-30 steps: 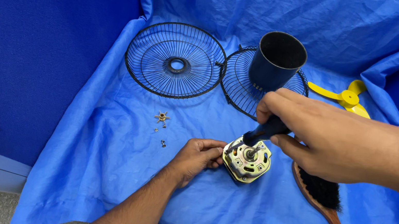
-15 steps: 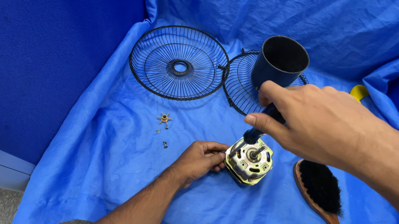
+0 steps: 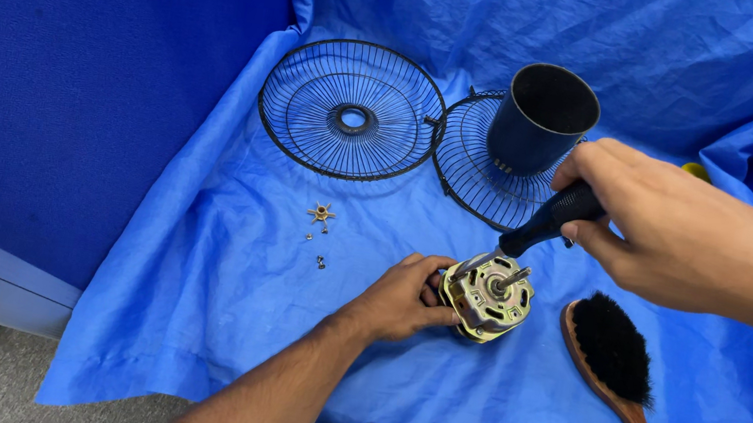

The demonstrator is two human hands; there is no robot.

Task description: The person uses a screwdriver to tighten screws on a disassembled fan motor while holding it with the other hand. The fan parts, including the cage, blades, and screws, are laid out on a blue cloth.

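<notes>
A small fan motor (image 3: 488,299) with a yellowish metal frame and a short shaft rests on the blue cloth (image 3: 218,288). My left hand (image 3: 399,295) grips its left side. My right hand (image 3: 660,217) is closed around the black handle of a screwdriver (image 3: 542,223). The screwdriver slants down to the left, and its metal tip touches the upper left part of the motor.
Two black wire fan guards lie at the back, one on the left (image 3: 352,107) and one on the right (image 3: 481,162), with a dark cylindrical housing (image 3: 542,117) standing on the right one. A wooden brush with black bristles (image 3: 619,368) lies to the right. Small screws and a star-shaped part (image 3: 321,214) lie to the left.
My right hand has shifted the screwdriver so that its tip now meets the motor's upper left side. The view has moved slightly. My left hand keeps its hold on the motor.
</notes>
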